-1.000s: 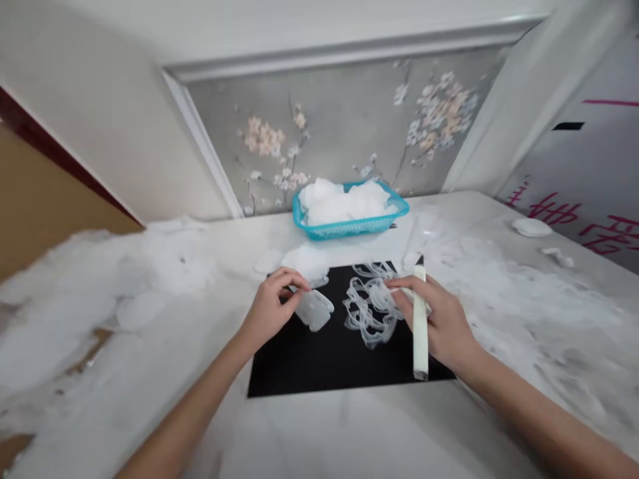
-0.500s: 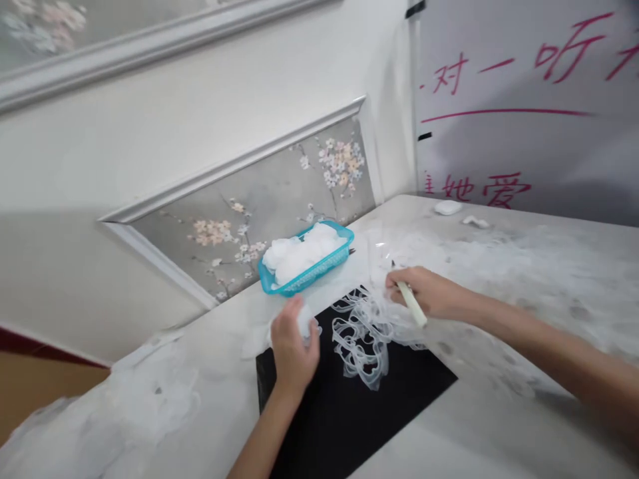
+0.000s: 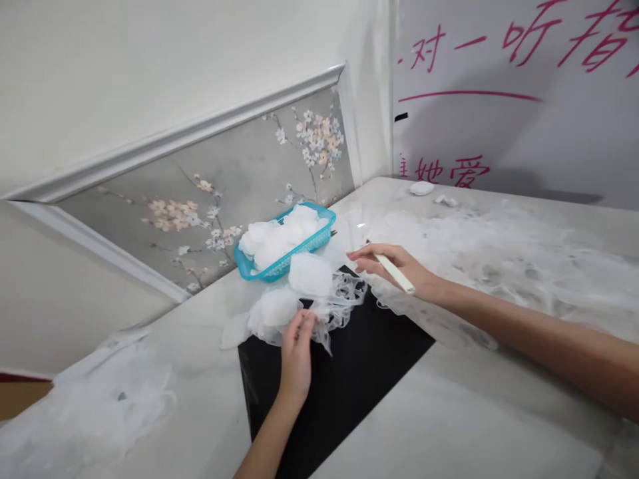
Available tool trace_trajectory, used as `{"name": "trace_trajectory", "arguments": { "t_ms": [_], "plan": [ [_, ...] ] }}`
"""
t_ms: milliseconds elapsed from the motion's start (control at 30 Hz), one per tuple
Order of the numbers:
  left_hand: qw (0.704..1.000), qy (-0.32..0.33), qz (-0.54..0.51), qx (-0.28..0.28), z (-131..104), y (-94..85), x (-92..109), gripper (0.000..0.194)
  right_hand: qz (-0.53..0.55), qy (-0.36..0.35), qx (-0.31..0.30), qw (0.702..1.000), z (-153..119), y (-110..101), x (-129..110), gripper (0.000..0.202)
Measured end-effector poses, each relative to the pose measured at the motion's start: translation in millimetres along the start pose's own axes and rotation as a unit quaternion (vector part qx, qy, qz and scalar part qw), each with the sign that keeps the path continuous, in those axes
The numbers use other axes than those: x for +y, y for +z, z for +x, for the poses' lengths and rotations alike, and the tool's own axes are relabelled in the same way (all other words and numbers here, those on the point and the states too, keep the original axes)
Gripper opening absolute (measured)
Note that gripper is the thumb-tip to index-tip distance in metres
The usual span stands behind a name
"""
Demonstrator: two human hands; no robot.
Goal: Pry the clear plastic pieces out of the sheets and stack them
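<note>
A black mat [image 3: 369,359] lies on the marbled table. Over its far edge sits a tangle of thin white strips [image 3: 344,303], with round white sheer pieces [image 3: 310,274] beside it. My left hand [image 3: 298,352] pinches the near edge of this white material, fingers together. To the right, my right hand [image 3: 394,266] is closed around a pale cream-handled tool [image 3: 396,274], its dark tip pointing away. Behind the mat stands a blue basket [image 3: 284,266] heaped with white pieces [image 3: 279,238].
A large spread of white sheer scraps [image 3: 524,266] covers the right of the table, and another pile [image 3: 110,406] lies at the left. A white oval object [image 3: 422,188] rests near the whiteboard [image 3: 499,133]. A wall with a floral panel borders the back.
The view has shifted. The strips have moved left across the mat, off its middle. My left hand has changed from cupping a white piece to pinching material; my right fingers have straightened somewhat.
</note>
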State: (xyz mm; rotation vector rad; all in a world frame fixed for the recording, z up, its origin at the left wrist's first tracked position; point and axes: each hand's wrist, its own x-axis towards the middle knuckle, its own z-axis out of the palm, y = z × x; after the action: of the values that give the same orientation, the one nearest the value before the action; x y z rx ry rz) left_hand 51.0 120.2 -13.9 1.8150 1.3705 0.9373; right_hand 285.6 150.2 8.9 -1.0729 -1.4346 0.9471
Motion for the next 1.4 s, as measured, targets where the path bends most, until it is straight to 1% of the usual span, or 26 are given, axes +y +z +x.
{"name": "trace_trajectory", "arguments": {
  "t_ms": [67, 133, 200, 233, 300, 333, 367, 433, 467, 500, 533, 600, 667, 700, 733, 767, 800, 833, 900, 967, 1033, 1067, 1133, 1200, 1333, 1400],
  "plan": [
    [0.999, -0.015, -0.044, 0.009, -2, -2.0, -1, 0.024, -0.056, -0.020, 0.063, 0.996, 1, 0, 5, 0.030],
    [0.997, -0.019, -0.075, 0.002, -4, -1.5, 1, 0.027, -0.117, -0.040, 0.069, 0.990, -1, 2, 8, 0.030],
    [0.987, -0.038, -0.153, -0.030, -8, 0.7, 7, 0.035, -0.150, -0.039, 0.024, 0.988, -6, 6, 10, 0.034],
    [0.975, -0.051, -0.208, -0.060, -10, 2.3, 11, 0.039, -0.163, -0.029, -0.007, 0.986, -8, 9, 11, 0.038],
    [0.937, -0.081, -0.311, -0.138, -16, 6.3, 19, 0.044, -0.208, -0.001, -0.065, 0.976, -11, 13, 15, 0.047],
    [0.919, -0.095, -0.339, -0.177, -20, 9.0, 23, 0.044, -0.236, 0.004, -0.094, 0.967, -12, 14, 17, 0.050],
    [0.910, -0.108, -0.343, -0.207, -23, 12.2, 27, 0.041, -0.262, 0.000, -0.124, 0.957, -12, 15, 20, 0.049],
    [0.907, -0.136, -0.326, -0.227, -31, 20.1, 34, 0.030, -0.287, -0.033, -0.177, 0.941, -12, 15, 24, 0.037],
    [0.909, -0.150, -0.324, -0.215, -35, 24.4, 37, 0.026, -0.284, -0.056, -0.189, 0.938, -11, 14, 25, 0.032],
    [0.911, -0.165, -0.329, -0.185, -38, 28.6, 39, 0.025, -0.270, -0.077, -0.190, 0.941, -11, 13, 25, 0.029],
    [0.915, -0.177, -0.339, -0.132, -41, 32.0, 40, 0.026, -0.246, -0.087, -0.184, 0.948, -11, 12, 25, 0.028],
    [0.924, -0.179, -0.336, 0.024, -45, 35.7, 40, 0.025, -0.174, -0.085, -0.158, 0.968, -13, 11, 20, 0.026],
    [0.935, -0.129, -0.275, 0.181, -46, 34.4, 37, 0.021, -0.094, -0.065, -0.146, 0.983, -15, 11, 14, 0.027],
    [0.941, -0.085, -0.233, 0.230, -45, 32.5, 35, 0.020, -0.060, -0.050, -0.146, 0.986, -16, 12, 12, 0.028],
    [0.948, -0.035, -0.195, 0.249, -44, 30.3, 32, 0.021, -0.033, -0.032, -0.150, 0.988, -18, 13, 9, 0.029],
    [0.956, 0.011, -0.168, 0.240, -42, 28.4, 30, 0.024, -0.012, -0.012, -0.157, 0.987, -19, 15, 8, 0.030],
    [0.964, 0.042, -0.154, 0.213, -39, 27.1, 27, 0.029, 0.002, 0.008, -0.169, 0.986, -20, 17, 7, 0.032],
    [0.971, 0.052, -0.154, 0.173, -37, 26.5, 25, 0.036, 0.011, 0.026, -0.181, 0.983, -22, 18, 8, 0.033],
    [0.978, 0.007, -0.188, 0.088, -31, 27.4, 22, 0.048, 0.016, 0.050, -0.198, 0.979, -23, 22, 9, 0.036],
    [0.967, -0.072, -0.242, 0.017, -25, 29.4, 21, 0.053, 0.014, 0.060, -0.201, 0.978, -24, 24, 9, 0.039],
    [0.953, -0.118, -0.277, -0.041, -22, 30.6, 22, 0.044, 0.013, 0.075, -0.182, 0.980, -23, 26, 8, 0.039],
    [0.949, -0.125, -0.285, -0.054, -22, 30.7, 22, 0.038, 0.008, 0.086, -0.166, 0.982, -22, 26, 6, 0.037],
    [0.949, -0.128, -0.284, -0.044, -23, 30.4, 22, 0.028, -0.015, 0.106, -0.128, 0.986, -19, 24, 3, 0.034],
    [0.952, -0.132, -0.275, 0.000, -25, 30.4, 21, 0.025, -0.044, 0.108, -0.113, 0.987, -15, 20, 1, 0.030],
    [0.949, -0.141, -0.280, 0.035, -28, 31.4, 19, 0.027, -0.075, 0.074, -0.194, 0.975, -8, 5, 3, 0.026],
    [0.940, -0.141, -0.304, 0.057, -28, 31.2, 20, 0.027, -0.078, 0.059, -0.198, 0.975, -5, -4, 3, 0.025]
  ]
}}
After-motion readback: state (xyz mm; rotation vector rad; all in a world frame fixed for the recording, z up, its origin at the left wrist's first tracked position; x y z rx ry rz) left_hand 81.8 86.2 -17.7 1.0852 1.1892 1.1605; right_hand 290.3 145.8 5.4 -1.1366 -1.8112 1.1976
